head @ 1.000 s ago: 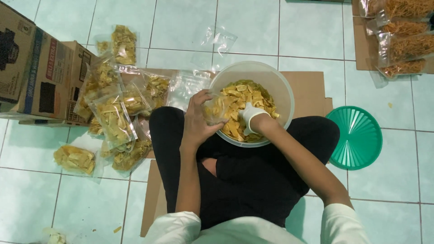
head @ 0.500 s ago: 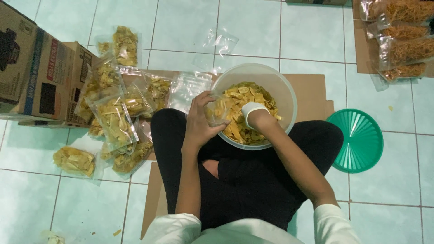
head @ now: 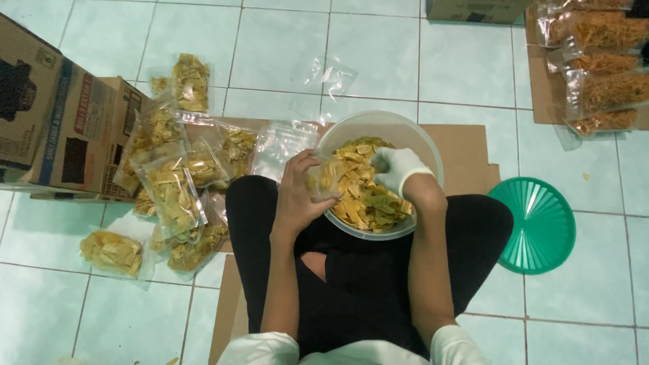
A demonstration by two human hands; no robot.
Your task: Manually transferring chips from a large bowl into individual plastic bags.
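Down on the floor [head: 270, 47] here, pale green tiles with dark grout lines, and a person sits cross-legged in black trousers on a flattened sheet of brown cardboard [head: 466, 152]. A white plastic bowl [head: 378, 125] rests on the lap, heaped with yellow chips [head: 368, 196]. The left hand [head: 297, 196], bare, is curled tight around a small clear bag [head: 324, 177] at the bowl's near-left rim, the bag already showing chips inside. The right hand [head: 395, 165], in a white glove, is down among the chips with its fingers bent; whether it has any pinched I cannot tell from here.

Off to the person's left, a loose pile of filled clear bags [head: 172, 189] spreads over the tiles, with one more lying apart, nearer the corner [head: 111, 251]. A printed cardboard box [head: 47, 128] stands just beyond them. Empty clear bags [head: 280, 145] lie flat beside the bowl, and another pair sits farther out on the tile [head: 331, 78]. On the right, a round green lid [head: 537, 226] lies touching the knee. Up in the far right corner, packs of orange-brown snacks [head: 598, 67] are stacked on more cardboard.
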